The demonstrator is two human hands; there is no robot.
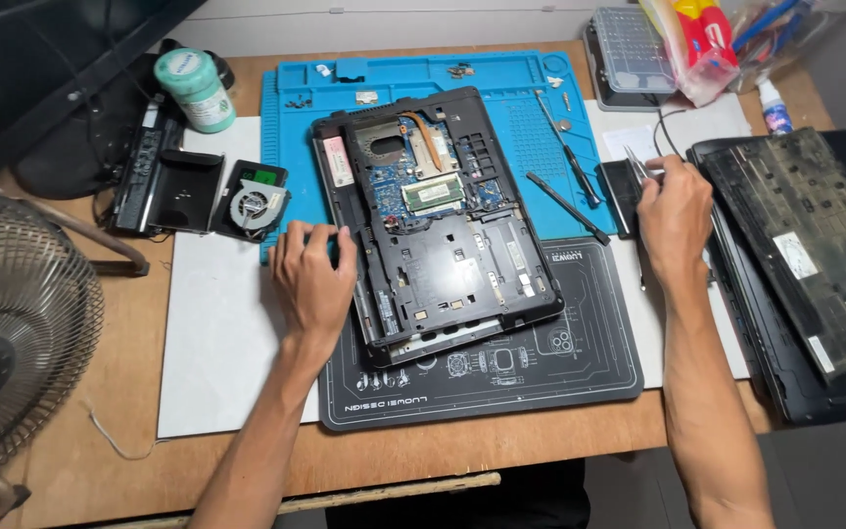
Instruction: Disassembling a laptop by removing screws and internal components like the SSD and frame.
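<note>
I see the opened laptop base [438, 220] lying underside up at mid-table, its circuit board exposed, partly on the blue work mat [296, 137] and partly on the dark printed mat [580, 353]. My left hand [313, 276] rests against the base's left edge, fingers curled onto the rim; it grips nothing loose. My right hand [673, 211] is out to the right, fingers pinched closed on metal tweezers [638, 165], held above a small dark part [624, 191] just beside the blue mat. A black-handled screwdriver [558, 137] and a dark pry tool [568, 208] lie on the blue mat, apart from both hands. Far left, a green-and-white round canister [193, 88] stands upright; near it sits a removed cooling fan [252, 204] bearing a small green label. Top right, a red-and-yellow plastic packet [702, 44] leans beside a clear bit case [634, 49]. A second laptop [805, 264], with white rectangular stickers, lies at the right edge.
</note>
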